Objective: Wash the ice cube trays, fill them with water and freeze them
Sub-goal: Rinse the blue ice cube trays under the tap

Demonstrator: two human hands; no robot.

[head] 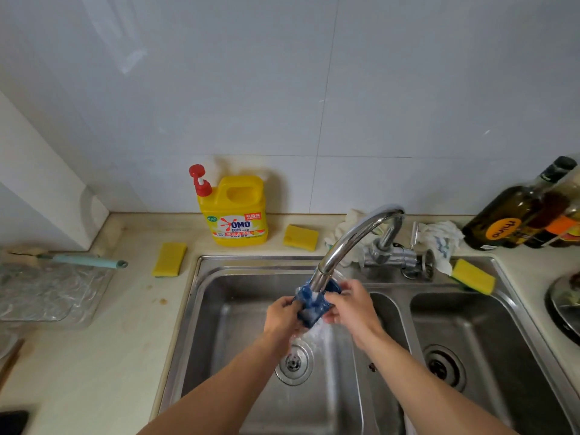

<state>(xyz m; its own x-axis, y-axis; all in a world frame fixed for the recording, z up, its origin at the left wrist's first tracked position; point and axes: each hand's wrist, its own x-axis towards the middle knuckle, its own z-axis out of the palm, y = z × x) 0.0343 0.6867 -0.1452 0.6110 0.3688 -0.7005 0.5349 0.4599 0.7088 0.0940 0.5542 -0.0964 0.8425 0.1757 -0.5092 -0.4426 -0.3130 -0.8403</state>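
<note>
A blue ice cube tray [310, 304] is held under the chrome tap [354, 240], over the left basin of the steel sink [238, 309]. Water runs from the spout onto the tray and splashes down toward the drain [294, 363]. My left hand [281, 318] grips the tray's left end. My right hand [351, 306] grips its right end with fingers curled round the edge. Part of the tray is hidden behind the spout and my fingers.
A yellow OMO detergent bottle [233, 208] with a red pump stands at the back wall. Yellow sponges lie at the counter left [169, 259], behind the sink [300, 237] and on its right rim [473, 276]. Dark bottles [518, 211] stand at the right. A clear tray [47, 293] sits far left.
</note>
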